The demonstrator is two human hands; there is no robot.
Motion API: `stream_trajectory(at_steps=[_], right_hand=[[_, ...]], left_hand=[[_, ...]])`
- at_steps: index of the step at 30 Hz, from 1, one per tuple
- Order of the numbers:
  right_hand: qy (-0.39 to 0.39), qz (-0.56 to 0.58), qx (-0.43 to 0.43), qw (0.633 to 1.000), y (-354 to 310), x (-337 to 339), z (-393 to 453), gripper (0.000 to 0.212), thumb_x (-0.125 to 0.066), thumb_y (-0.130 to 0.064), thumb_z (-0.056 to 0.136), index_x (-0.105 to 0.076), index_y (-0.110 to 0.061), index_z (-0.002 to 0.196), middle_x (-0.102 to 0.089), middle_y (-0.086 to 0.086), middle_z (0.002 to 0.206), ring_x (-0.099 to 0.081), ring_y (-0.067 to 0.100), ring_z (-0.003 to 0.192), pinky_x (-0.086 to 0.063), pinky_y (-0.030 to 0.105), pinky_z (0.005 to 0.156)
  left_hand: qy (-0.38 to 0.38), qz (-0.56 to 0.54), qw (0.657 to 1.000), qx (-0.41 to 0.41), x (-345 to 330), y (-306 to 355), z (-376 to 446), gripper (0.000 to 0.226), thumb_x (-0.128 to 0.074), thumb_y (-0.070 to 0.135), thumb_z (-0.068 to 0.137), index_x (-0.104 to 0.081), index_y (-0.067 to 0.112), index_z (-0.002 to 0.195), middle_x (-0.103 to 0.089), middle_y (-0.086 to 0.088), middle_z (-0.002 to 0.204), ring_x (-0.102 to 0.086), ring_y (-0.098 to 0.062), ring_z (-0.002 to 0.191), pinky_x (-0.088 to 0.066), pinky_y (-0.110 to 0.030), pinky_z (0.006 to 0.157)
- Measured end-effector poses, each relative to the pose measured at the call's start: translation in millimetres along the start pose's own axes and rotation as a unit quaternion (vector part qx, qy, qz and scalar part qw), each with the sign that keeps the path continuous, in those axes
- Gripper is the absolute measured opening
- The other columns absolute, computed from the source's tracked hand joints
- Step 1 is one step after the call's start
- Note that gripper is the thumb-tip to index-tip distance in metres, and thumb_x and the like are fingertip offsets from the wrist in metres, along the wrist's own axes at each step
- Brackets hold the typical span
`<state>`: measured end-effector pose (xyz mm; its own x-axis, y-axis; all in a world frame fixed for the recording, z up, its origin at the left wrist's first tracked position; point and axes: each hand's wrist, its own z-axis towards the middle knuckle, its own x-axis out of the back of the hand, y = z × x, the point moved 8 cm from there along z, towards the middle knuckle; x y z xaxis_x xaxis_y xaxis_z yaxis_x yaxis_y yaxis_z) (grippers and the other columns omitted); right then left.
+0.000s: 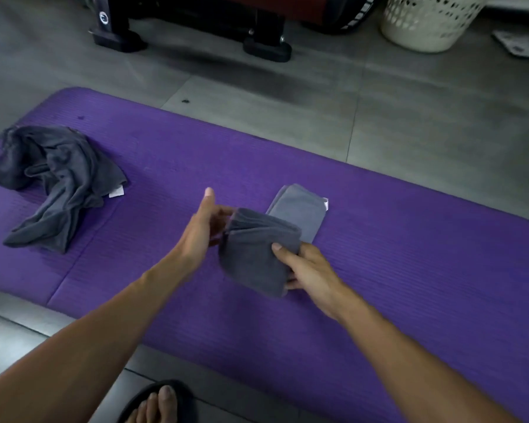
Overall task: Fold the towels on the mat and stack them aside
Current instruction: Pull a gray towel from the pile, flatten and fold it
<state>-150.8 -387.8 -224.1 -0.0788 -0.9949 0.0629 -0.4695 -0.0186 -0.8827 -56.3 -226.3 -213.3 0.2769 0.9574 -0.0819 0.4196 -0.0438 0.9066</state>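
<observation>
Over the middle of the purple mat [379, 270], I see my two hands meeting on a dark grey folded towel [254, 257] that is lifted slightly above the mat surface. My right hand [310, 274] grips the towel's edge at about four o'clock, thumb lying on top of the cloth and the other fingers curled underneath it. My left hand [200, 232] comes in from nine o'clock with the fingers mostly straight and relaxed, the fingertips touching the towel's layered fold edge; the thumb points up and away from the cloth. I cannot tell whether those left fingers pinch any of the layers or only rest against them.

Just beyond the held towel, toward one o'clock, a lighter grey folded towel [301, 213] lies flat on the mat with a small white tag showing at its far right corner. The held towel overlaps its near edge from my viewpoint.

Well apart at nine to ten o'clock, a crumpled dark grey towel [58, 181] lies in a loose heap on the mat's left end, also with a white tag at its right side.

Off the mat on the grey tiled floor [409, 123], a white perforated laundry basket [428, 22] stands at one o'clock, and a black-footed piece of equipment [196, 29] stands at twelve. At six o'clock my foot in a black sandal [158, 403] rests on the floor.
</observation>
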Motion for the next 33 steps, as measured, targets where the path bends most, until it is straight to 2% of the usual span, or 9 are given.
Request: stream_trajectory(at_steps=[3, 6, 9, 18, 22, 27, 29, 31, 33], right_hand=[[-0.006, 0.138, -0.043, 0.989, 11, 22, -11, 0.024, -0.056, -0.029, 0.097, -0.063, -0.017, 0.116, -0.073, 0.004, 0.107, -0.071, 0.023, 0.090, -0.056, 0.041, 0.074], [0.031, 0.134, -0.013, 0.990, 14, 46, -11, 0.018, -0.054, -0.027, 0.098, -0.062, -0.026, 0.115, -0.073, -0.003, 0.108, -0.070, 0.017, 0.094, -0.056, 0.042, 0.076], [0.061, 0.087, 0.012, 0.994, 13, 63, 2, 0.017, -0.054, -0.027, 0.099, -0.060, -0.033, 0.114, -0.072, -0.009, 0.110, -0.070, 0.012, 0.099, -0.058, 0.042, 0.074], [0.100, -0.141, 0.087, 0.981, -15, 74, 72, 0.013, -0.056, -0.025, 0.097, -0.061, -0.028, 0.110, -0.067, -0.013, 0.107, -0.063, 0.007, 0.105, -0.050, 0.029, 0.093], [0.129, -0.340, 0.052, 0.930, 0, 68, 97, 0.043, -0.049, -0.038, 0.099, -0.047, -0.016, 0.136, -0.062, 0.005, 0.126, -0.056, 0.029, 0.119, -0.046, 0.037, 0.095], [0.188, -0.372, 0.049, 0.908, 5, 74, 100, 0.048, -0.052, -0.041, 0.096, -0.042, -0.011, 0.132, -0.060, 0.016, 0.124, -0.058, 0.038, 0.111, -0.049, 0.046, 0.089], [0.204, -0.442, 0.099, 0.868, -9, 75, 97, 0.052, -0.058, -0.036, 0.093, -0.038, -0.016, 0.137, -0.054, 0.012, 0.129, -0.055, 0.034, 0.114, -0.048, 0.047, 0.088], [0.200, -0.563, 0.245, 0.764, -35, 57, 86, 0.053, -0.064, -0.026, 0.089, -0.044, -0.017, 0.137, -0.053, 0.012, 0.131, -0.052, 0.032, 0.115, -0.045, 0.048, 0.090], [0.082, -0.599, 0.398, 0.690, -35, 23, 75, 0.043, -0.062, -0.019, 0.087, -0.057, -0.019, 0.129, -0.055, 0.009, 0.134, -0.051, 0.031, 0.122, -0.042, 0.048, 0.098]], left_hand=[[-0.146, -0.132, 0.977, 0.081, -61, -31, -17, 0.081, -0.017, 0.071, 0.086, -0.064, 0.013, 0.119, -0.070, -0.004, 0.117, -0.064, -0.016, 0.111, -0.044, -0.035, 0.102], [-0.170, -0.050, 0.983, 0.048, -81, -57, -27, 0.055, -0.035, 0.061, 0.085, -0.061, 0.026, 0.118, -0.069, 0.013, 0.115, -0.060, 0.000, 0.112, -0.045, -0.018, 0.097], [-0.109, 0.069, 0.991, 0.028, -71, -81, -28, 0.049, -0.069, 0.062, 0.076, -0.063, 0.024, 0.106, -0.073, 0.010, 0.105, -0.067, -0.007, 0.103, -0.050, -0.019, 0.084], [0.035, 0.297, 0.949, -0.101, -64, -69, -32, 0.069, -0.071, 0.026, 0.085, -0.029, 0.028, 0.139, -0.050, 0.016, 0.118, -0.054, -0.012, 0.114, -0.041, -0.007, 0.082], [0.081, 0.568, 0.812, -0.104, -63, -60, -37, 0.087, -0.071, 0.042, 0.082, -0.013, 0.036, 0.146, -0.036, -0.003, 0.140, -0.055, -0.022, 0.114, -0.053, -0.036, 0.079], [-0.039, 0.654, 0.631, -0.416, -96, -62, -46, 0.046, -0.055, 0.016, 0.077, -0.062, 0.027, 0.122, -0.063, 0.000, 0.124, -0.056, -0.021, 0.116, -0.037, -0.040, 0.101], [-0.082, 0.666, 0.624, -0.400, -96, -76, -46, 0.045, -0.045, 0.027, 0.088, -0.055, 0.028, 0.132, -0.061, -0.003, 0.130, -0.055, -0.023, 0.123, -0.039, -0.041, 0.107], [-0.105, 0.661, 0.643, -0.372, -95, -89, -46, 0.047, -0.045, 0.041, 0.094, -0.048, 0.032, 0.139, -0.055, -0.009, 0.139, -0.051, -0.028, 0.129, -0.043, -0.045, 0.106], [-0.117, 0.649, 0.661, -0.358, -92, -97, -45, 0.049, -0.048, 0.046, 0.093, -0.046, 0.034, 0.141, -0.050, -0.010, 0.143, -0.046, -0.029, 0.133, -0.043, -0.047, 0.105]])
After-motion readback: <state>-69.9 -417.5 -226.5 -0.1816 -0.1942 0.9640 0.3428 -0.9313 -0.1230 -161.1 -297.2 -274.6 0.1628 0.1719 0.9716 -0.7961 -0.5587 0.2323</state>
